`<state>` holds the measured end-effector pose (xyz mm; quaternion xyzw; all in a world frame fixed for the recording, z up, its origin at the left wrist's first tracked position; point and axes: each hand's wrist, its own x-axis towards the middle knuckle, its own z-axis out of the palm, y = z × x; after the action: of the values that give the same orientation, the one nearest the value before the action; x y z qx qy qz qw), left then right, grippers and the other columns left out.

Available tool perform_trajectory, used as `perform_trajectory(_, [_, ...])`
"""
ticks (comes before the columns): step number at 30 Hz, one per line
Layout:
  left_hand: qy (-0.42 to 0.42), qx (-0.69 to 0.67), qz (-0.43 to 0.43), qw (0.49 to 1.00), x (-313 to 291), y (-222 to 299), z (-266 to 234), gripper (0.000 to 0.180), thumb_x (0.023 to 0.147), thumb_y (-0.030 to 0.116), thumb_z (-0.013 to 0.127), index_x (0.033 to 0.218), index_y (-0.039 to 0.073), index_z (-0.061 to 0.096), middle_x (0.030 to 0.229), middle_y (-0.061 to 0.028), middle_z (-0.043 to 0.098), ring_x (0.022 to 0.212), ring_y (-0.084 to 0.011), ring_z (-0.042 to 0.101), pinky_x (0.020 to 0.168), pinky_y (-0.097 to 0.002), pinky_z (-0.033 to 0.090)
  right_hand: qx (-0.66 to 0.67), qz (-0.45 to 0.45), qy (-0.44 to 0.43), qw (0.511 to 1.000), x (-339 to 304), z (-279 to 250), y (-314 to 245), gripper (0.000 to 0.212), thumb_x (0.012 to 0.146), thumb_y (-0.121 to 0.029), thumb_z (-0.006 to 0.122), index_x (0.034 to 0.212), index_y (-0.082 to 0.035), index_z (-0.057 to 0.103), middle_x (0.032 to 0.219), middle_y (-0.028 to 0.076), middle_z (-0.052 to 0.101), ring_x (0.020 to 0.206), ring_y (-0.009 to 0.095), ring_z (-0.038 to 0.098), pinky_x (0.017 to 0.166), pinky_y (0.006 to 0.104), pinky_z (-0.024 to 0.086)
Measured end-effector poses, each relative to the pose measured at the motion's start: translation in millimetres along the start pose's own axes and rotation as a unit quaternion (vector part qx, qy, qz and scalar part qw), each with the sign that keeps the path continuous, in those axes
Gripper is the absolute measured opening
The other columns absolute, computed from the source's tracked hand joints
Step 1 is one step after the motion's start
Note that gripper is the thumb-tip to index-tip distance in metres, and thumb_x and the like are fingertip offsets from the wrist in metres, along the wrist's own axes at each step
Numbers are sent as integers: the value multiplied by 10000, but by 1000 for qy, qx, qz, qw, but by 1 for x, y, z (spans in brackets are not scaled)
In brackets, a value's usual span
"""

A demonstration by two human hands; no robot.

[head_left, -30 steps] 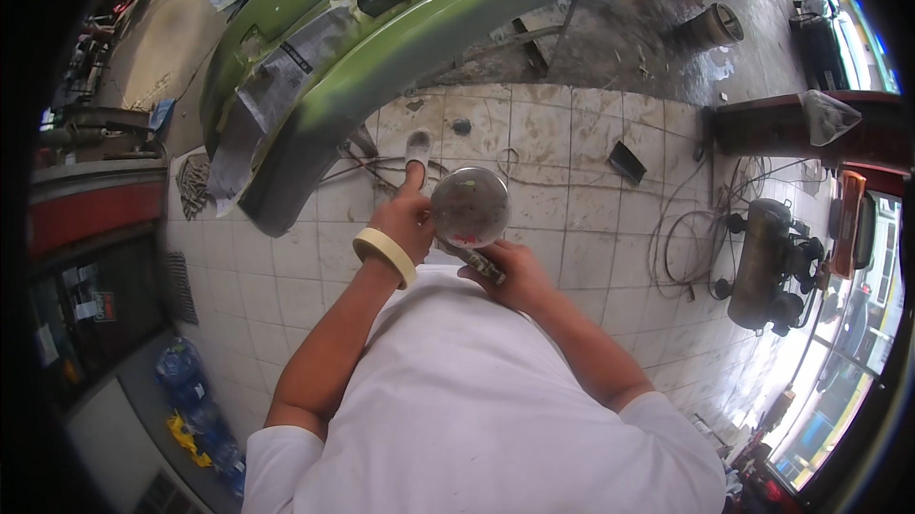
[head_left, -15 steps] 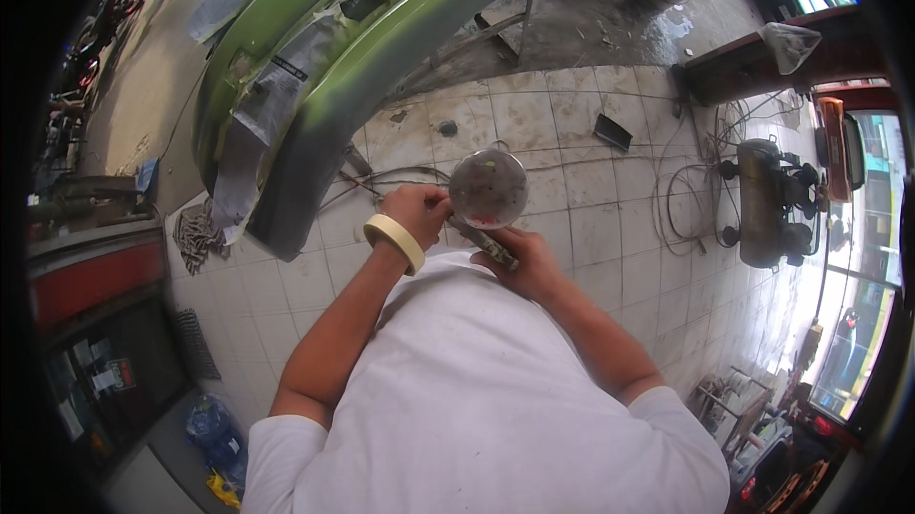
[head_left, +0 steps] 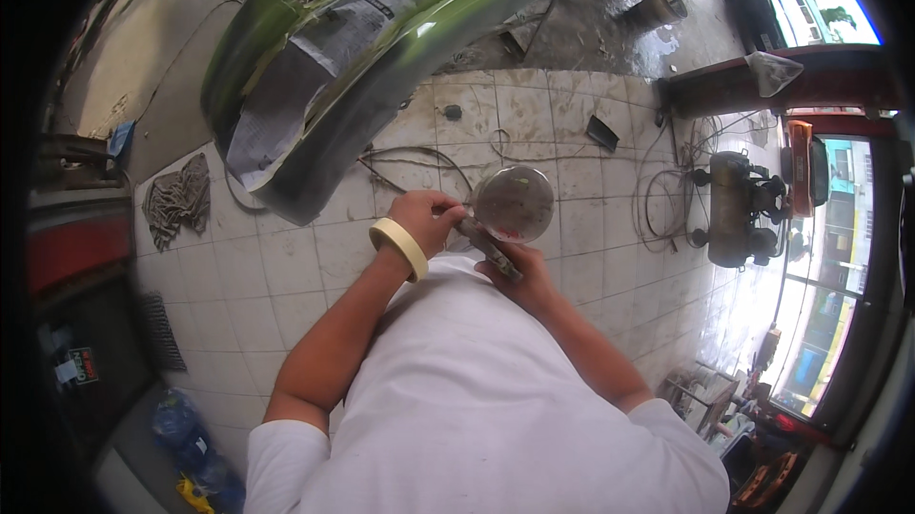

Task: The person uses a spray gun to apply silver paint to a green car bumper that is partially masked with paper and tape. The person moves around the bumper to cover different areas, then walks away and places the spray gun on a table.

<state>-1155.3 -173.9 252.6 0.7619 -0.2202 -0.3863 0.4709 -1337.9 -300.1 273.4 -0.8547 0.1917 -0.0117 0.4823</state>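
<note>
A spray gun point(head_left: 488, 245) with a round, see-through cup point(head_left: 515, 205) on top is held in front of my white shirt. My right hand point(head_left: 526, 278) is wrapped round its grip. My left hand point(head_left: 426, 219) pinches the gun's end beside the cup; the part under its fingertips is too small to make out. Around my left wrist sits a roll of cream masking tape point(head_left: 412, 255). Ahead and to the left stands a green and dark grey car bumper point(head_left: 419, 47), with masking paper point(head_left: 351, 30) taped along its middle.
A hose point(head_left: 419, 148) runs over the tiled floor. A crumpled cloth point(head_left: 179, 201) lies at the left, a dark flat piece point(head_left: 601, 133) ahead. An air compressor point(head_left: 730, 209) with coiled hose stands at the right, below a dark red beam-like part point(head_left: 820, 80). A bucket point(head_left: 658, 9) lies farther off.
My view has shifted, so the bumper sits farther right and the compressor farther left in the picture. The gun appears slightly lower and to the right. Both hands keep their holds.
</note>
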Motion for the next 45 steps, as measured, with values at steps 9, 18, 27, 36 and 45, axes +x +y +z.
perform_trajectory(9, [-27, -37, 12, 999, -18, -14, -15, 242, 887, 213, 735, 1007, 3, 750, 879, -106, 759, 493, -135, 636, 464, -283, 525, -8, 15, 40, 999, -14, 25, -21, 553, 838, -144, 805, 1355, -100, 614, 986, 151, 731, 835, 231, 712, 789, 338, 547])
perform_trajectory(18, [-52, 17, 15, 998, -20, -9, -17, 272, 853, 263, 760, 1007, 40, 767, 963, -151, 759, 913, -243, 739, 832, -357, 566, -58, 4, 50, 997, -21, 26, -16, 642, 830, -131, 806, 1423, -137, 561, 1039, 157, 737, 874, 234, 735, 803, 328, 553])
perform_trajectory(27, [-48, 27, 24, 998, -17, -2, -14, 261, 857, 259, 757, 1007, 46, 764, 958, -150, 759, 889, -248, 745, 852, -346, 572, -62, -17, 62, 996, -21, 25, -6, 660, 811, -96, 812, 1420, -138, 561, 1100, 161, 733, 932, 255, 745, 801, 342, 566])
perform_trajectory(36, [-57, 32, 33, 997, -18, 0, -23, 234, 906, 242, 668, 1028, 64, 758, 966, -140, 757, 917, -281, 727, 850, -377, 555, -50, -5, 48, 998, -13, 24, -16, 663, 812, -92, 807, 1425, -137, 558, 1181, 184, 707, 1008, 292, 732, 822, 353, 566])
perform_trajectory(45, [-48, 24, 25, 998, -27, -9, -39, 224, 910, 226, 664, 1012, 49, 755, 917, -120, 763, 836, -231, 737, 816, -360, 560, -27, -3, 22, 999, -7, 33, -17, 623, 830, -118, 804, 1409, -131, 578, 1135, 196, 720, 982, 249, 736, 819, 340, 553])
